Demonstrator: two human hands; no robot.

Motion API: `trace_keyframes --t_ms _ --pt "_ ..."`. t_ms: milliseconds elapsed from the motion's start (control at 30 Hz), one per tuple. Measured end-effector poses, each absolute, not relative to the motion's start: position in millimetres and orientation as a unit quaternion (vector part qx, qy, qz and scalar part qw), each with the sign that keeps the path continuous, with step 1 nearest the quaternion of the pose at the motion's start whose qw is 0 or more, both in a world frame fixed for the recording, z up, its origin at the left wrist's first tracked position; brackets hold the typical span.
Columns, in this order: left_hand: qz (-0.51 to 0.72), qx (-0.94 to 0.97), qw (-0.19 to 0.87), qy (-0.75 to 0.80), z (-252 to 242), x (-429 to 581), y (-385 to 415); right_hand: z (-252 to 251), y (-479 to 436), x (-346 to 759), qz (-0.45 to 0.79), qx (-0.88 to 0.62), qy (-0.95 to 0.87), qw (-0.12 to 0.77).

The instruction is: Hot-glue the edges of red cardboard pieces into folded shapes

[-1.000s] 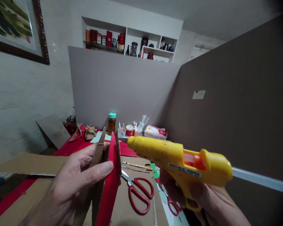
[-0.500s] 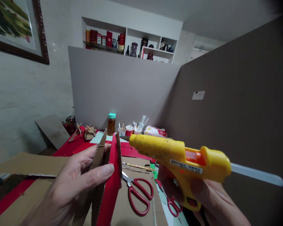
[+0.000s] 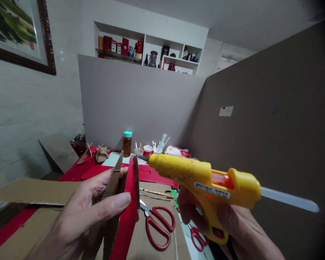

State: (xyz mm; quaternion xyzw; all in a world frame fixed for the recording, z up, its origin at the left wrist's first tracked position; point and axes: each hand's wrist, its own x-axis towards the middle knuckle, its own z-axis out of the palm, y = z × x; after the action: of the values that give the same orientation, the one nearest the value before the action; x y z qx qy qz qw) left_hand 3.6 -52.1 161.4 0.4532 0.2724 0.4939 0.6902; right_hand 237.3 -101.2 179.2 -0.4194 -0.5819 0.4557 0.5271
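My left hand (image 3: pixel 78 220) pinches the folded cardboard piece (image 3: pixel 128 202) upright above the worktop (image 3: pixel 73 172). My right hand (image 3: pixel 233 231) is closed around the yellow glue gun (image 3: pixel 206 177), its nozzle just beside the cardboard's top edge. I judge hot glue could drip onto the left hand, so close below.

glue gun (image 3: pixel 197 177) lower, nozzle nearer cardboard piece (image 3: pixel 114 177)
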Motion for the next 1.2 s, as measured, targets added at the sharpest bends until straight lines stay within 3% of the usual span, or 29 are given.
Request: trace_keyframes --t_ms 1200 --pt "0.529 0.436 0.668 0.289 165.2 8.3 -58.7 179.0 -100.3 233.2 0.446 -0.408 -0.587 0.54"
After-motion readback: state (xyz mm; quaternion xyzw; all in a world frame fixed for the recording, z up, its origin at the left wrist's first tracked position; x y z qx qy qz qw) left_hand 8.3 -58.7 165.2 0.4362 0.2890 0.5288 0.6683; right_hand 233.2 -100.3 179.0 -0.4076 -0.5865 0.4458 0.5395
